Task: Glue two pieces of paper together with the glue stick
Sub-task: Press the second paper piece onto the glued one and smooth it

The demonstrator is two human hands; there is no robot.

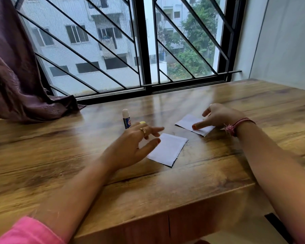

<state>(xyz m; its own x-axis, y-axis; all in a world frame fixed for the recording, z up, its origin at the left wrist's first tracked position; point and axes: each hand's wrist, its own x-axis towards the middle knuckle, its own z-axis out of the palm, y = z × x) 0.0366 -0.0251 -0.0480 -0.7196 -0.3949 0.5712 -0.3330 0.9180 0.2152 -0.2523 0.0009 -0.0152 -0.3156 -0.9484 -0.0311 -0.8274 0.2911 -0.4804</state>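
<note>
L hand (130, 147) open, fingers spread over near paper (167, 149) on table (60, 155), gripping nothing. R hand (218, 117) loose, thumb pressing far paper (188, 123). Glue stick (126, 119) upright, capped, just behind L hand.

A wooden table (165, 191) stands against a barred window (148, 50), with a purple curtain (16, 76) draped onto its left end.

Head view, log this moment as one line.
glue stick: upright, capped | left hand: open over near paper | right hand: finger on far paper
</note>
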